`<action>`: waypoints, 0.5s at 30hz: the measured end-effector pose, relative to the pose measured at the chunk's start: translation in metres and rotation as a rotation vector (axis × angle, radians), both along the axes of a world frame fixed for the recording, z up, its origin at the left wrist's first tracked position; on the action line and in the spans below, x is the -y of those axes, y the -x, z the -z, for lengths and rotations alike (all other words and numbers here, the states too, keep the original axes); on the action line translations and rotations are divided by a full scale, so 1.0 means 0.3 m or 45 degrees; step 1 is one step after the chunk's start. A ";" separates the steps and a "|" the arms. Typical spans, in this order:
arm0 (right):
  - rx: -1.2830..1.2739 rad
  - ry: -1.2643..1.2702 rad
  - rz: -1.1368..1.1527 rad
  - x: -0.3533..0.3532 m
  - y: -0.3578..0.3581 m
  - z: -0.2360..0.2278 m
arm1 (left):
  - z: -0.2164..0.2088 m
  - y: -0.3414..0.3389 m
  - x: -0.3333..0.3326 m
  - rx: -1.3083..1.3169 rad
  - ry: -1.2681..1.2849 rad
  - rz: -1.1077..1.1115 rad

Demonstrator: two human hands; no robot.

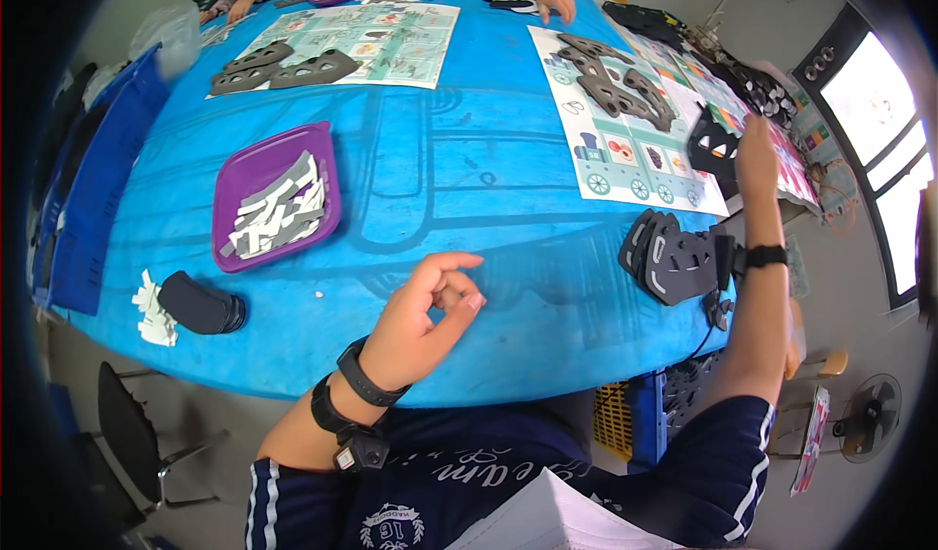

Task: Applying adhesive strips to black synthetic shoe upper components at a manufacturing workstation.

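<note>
My left hand (422, 308) hovers over the near edge of the blue-covered table (469, 355). Its fingers are loosely bent, thumb and forefinger apart, with nothing between them. At the right, my right hand (758, 159) is closed at the side of a black shaped piece with pale cutouts (714, 146); its fingertips are partly hidden. Below that hand lies a stack of dark grey slotted pads (681, 262), beside my right wrist. A purple tray (227, 203) of grey and white strips sits left of my left hand.
Brown-grey cutout pieces lie on two printed sheets (430, 57) (596, 174). At near left are a stack of black oval pads (200, 303) and white strips (153, 311). A blue crate (88, 198) borders the left side. Other people's hands (555, 3) work at the far edge.
</note>
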State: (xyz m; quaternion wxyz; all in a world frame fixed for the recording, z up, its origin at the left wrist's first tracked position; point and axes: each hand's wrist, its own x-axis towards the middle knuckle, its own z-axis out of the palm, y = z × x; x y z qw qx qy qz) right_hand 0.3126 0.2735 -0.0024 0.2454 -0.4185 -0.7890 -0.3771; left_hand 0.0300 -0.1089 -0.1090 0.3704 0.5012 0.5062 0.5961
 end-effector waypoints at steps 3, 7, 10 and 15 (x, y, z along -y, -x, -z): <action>-0.299 -0.064 -0.523 0.262 0.141 -0.098 | 0.011 -0.002 0.000 0.012 -0.007 -0.002; -0.736 0.168 -0.956 0.650 0.251 -0.077 | 0.038 -0.010 -0.013 0.285 -0.067 0.101; -0.743 0.455 -1.171 0.868 0.296 0.028 | 0.028 -0.055 0.015 0.587 -0.195 0.263; -0.945 1.053 -1.473 1.068 0.252 0.220 | 0.088 -0.083 0.132 0.968 -0.234 -0.048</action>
